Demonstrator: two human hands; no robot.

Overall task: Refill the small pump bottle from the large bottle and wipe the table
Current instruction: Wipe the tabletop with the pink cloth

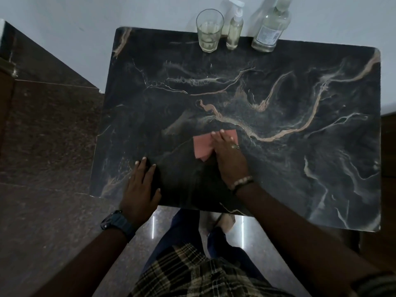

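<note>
With the right hand (228,151) pressing flat-fingered on the pink cloth (203,144) mid-table (300,168) and the left hand (142,187) open, steadying the near edge, wipe in overlapping passes, avoiding the bottles at the back

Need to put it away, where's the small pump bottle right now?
In the head view, the small pump bottle stands at the table's far edge, between the glass and the large bottle.

Dark marble-look worktop (278,146) with tan and white veins, smooth with a faint sheen, thin pink cloth (202,144) looking soft and matt, clear glass tumbler (209,31), transparent small pump bottle (234,28), transparent large bottle (270,28) with paper-like label, polished speckled stone floor (42,157)
</note>
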